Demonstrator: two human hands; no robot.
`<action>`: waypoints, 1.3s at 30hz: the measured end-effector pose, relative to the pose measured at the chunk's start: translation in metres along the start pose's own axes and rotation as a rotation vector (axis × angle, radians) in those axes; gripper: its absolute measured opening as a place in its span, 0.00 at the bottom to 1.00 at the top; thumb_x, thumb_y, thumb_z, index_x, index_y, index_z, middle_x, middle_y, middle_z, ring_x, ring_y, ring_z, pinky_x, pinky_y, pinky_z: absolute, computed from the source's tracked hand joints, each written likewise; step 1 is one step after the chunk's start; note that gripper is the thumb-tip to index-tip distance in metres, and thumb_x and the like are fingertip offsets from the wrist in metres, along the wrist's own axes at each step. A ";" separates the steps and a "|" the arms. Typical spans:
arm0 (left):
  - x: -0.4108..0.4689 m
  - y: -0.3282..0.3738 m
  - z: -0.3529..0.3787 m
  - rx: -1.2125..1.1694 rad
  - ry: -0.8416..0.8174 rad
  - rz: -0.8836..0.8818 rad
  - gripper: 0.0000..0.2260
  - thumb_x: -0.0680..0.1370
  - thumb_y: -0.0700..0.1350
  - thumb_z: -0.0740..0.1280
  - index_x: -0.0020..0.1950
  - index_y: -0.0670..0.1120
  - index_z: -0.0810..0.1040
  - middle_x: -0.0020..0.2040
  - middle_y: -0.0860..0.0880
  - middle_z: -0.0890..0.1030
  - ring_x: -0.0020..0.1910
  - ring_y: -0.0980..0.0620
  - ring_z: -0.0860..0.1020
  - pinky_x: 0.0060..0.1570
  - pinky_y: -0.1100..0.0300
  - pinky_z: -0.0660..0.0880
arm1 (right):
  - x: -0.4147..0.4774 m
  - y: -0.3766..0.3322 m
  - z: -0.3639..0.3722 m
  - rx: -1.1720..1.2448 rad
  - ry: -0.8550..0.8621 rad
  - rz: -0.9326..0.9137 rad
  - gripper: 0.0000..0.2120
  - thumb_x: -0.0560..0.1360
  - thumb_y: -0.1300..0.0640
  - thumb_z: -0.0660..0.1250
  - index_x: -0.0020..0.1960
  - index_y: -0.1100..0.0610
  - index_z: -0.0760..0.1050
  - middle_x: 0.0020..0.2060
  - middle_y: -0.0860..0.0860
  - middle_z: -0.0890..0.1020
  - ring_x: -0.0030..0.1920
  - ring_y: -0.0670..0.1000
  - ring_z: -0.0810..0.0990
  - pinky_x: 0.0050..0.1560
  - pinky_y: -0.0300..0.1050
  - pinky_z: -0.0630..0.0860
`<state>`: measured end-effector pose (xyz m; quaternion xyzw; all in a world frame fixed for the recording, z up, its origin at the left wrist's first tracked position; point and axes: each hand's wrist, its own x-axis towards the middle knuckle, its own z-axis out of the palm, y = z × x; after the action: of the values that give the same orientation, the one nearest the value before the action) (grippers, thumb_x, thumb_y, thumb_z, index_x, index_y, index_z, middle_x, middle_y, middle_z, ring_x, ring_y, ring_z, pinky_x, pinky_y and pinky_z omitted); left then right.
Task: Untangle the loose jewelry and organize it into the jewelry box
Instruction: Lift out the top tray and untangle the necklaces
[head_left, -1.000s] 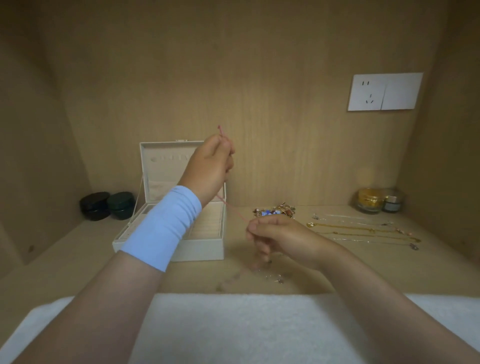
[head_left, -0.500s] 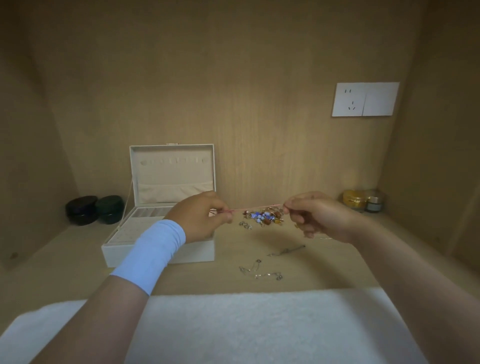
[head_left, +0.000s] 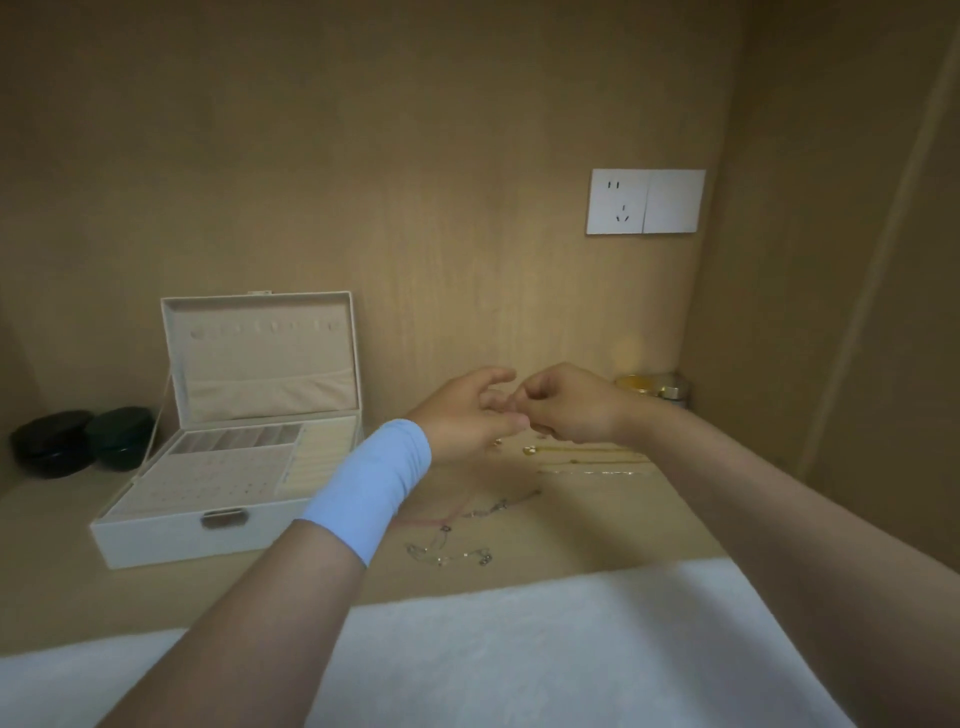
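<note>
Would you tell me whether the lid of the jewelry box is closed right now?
No, the lid of the jewelry box stands upright, and the tray compartments inside are exposed.

Whether the hands (head_left: 467, 413) (head_left: 571, 405) pinch anything is too blurred to tell; gold jar (head_left: 636, 383) partly hidden.

Light-blue wristband (head_left: 366, 488), left forearm
</note>
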<state>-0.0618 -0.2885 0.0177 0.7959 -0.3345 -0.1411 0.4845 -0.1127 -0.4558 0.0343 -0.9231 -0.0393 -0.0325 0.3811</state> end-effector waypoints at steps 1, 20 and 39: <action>0.005 0.002 0.003 -0.034 -0.024 -0.031 0.23 0.77 0.43 0.70 0.71 0.48 0.68 0.57 0.50 0.82 0.49 0.52 0.83 0.43 0.64 0.76 | 0.000 0.000 -0.005 0.005 0.029 0.005 0.11 0.79 0.57 0.65 0.42 0.57 0.82 0.23 0.43 0.72 0.24 0.44 0.67 0.25 0.37 0.64; 0.066 -0.067 0.034 0.602 -0.016 -0.072 0.07 0.78 0.45 0.67 0.47 0.46 0.84 0.50 0.54 0.83 0.48 0.58 0.76 0.48 0.68 0.65 | -0.057 0.187 -0.048 -0.324 0.303 0.384 0.07 0.77 0.53 0.70 0.40 0.50 0.79 0.39 0.49 0.82 0.43 0.50 0.80 0.43 0.42 0.73; 0.042 -0.074 0.025 0.713 0.072 -0.016 0.07 0.77 0.42 0.67 0.48 0.55 0.80 0.45 0.58 0.77 0.43 0.56 0.75 0.55 0.62 0.72 | -0.052 0.139 -0.029 -0.665 0.255 0.116 0.13 0.78 0.55 0.66 0.61 0.44 0.79 0.57 0.45 0.80 0.57 0.49 0.78 0.53 0.42 0.73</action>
<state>-0.0148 -0.3110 -0.0546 0.9220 -0.3390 0.0088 0.1869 -0.1518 -0.5769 -0.0475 -0.9859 0.0737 -0.1365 0.0632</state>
